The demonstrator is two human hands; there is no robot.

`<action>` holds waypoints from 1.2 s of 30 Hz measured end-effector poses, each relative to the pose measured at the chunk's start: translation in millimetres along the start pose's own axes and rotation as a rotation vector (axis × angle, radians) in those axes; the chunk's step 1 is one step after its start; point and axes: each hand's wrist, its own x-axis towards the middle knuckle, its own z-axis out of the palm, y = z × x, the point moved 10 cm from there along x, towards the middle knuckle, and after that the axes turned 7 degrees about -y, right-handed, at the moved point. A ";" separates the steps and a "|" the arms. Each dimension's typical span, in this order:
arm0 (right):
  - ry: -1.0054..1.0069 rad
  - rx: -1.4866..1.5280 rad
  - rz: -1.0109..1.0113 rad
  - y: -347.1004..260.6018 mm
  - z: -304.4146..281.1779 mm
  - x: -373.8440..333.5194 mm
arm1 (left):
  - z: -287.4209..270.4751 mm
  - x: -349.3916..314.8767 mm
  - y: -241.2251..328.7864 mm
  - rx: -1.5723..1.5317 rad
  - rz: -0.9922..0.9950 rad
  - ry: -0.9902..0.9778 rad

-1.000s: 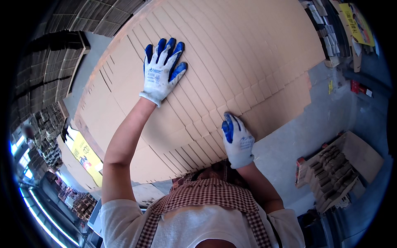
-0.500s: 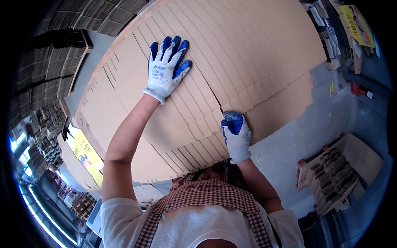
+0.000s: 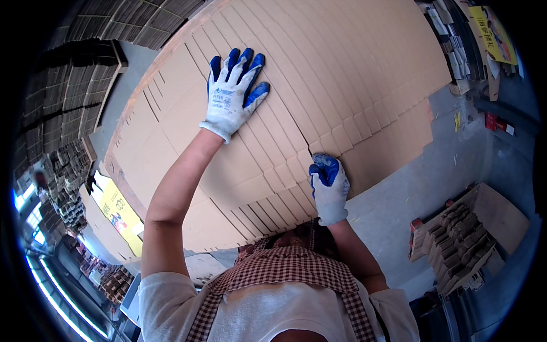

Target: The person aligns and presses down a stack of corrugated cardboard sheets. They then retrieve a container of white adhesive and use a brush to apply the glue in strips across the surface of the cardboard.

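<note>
Overlapping brown cardboard sheets [image 3: 353, 62] are fanned out in front of me, their edges forming long slanted lines with slots along the near side. Palm down, my left hand [image 3: 229, 100] lies on them with its fingers spread. It wears a white glove with blue-coated fingers. My right hand [image 3: 329, 185], gloved the same way, is closed with curled fingers at the near edge of the sheets, pinching a cardboard sheet beside a narrow dark slot. Its fingertips are partly hidden.
Bundled stacks of flat cardboard [image 3: 68, 85] stand at the left. A yellow printed sheet [image 3: 119, 211] lies by the table's left edge. On the floor at the right sits an open box [image 3: 456, 245] of folded cardboard pieces. More stacked pieces [image 3: 453, 48] are at the far right.
Both hands have shifted slightly to the right. The cardboard edges under them have moved a little the same way, and the dark gap by my right hand looks shorter.
</note>
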 end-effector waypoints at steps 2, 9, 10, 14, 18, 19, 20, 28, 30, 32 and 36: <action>0.071 -0.130 -0.126 -10.7 -7.3 0.4 | 0.5 1.4 0.9 -0.003 0.001 0.008; 0.261 -0.640 -0.737 -88.2 -1.1 -26.1 | -8.2 -7.0 -6.8 -0.156 0.044 0.051; 0.247 -0.641 -0.718 -88.2 0.7 -23.1 | -16.1 -12.0 -8.9 -0.199 0.044 0.086; 0.197 -0.657 -0.694 -88.6 6.7 -17.6 | -34.6 -56.3 -21.1 -0.168 -0.116 0.155; 0.166 -0.700 -0.682 -85.9 14.0 -10.1 | -11.0 -112.7 -28.4 -0.082 -0.286 0.047; 0.153 -0.712 -0.672 -84.4 15.5 -7.4 | -3.3 -122.7 -29.0 -0.083 -0.336 0.021; 0.143 -0.720 -0.661 -84.4 16.4 -5.9 | 1.9 -129.2 -29.2 -0.074 -0.372 0.024; 0.094 -0.769 -0.613 -83.3 20.2 -2.5 | 6.0 -132.3 -27.4 -0.061 -0.387 0.012; 0.085 -0.776 -0.603 -84.7 20.9 -2.9 | 7.1 -133.5 -28.0 -0.048 -0.388 0.004; 0.076 -0.775 -0.602 -85.2 21.6 -3.3 | 6.5 -134.7 -28.5 -0.046 -0.390 0.000; 0.091 -0.749 -0.612 -82.8 18.7 -2.7 | 1.8 -132.6 -28.2 -0.066 -0.383 0.016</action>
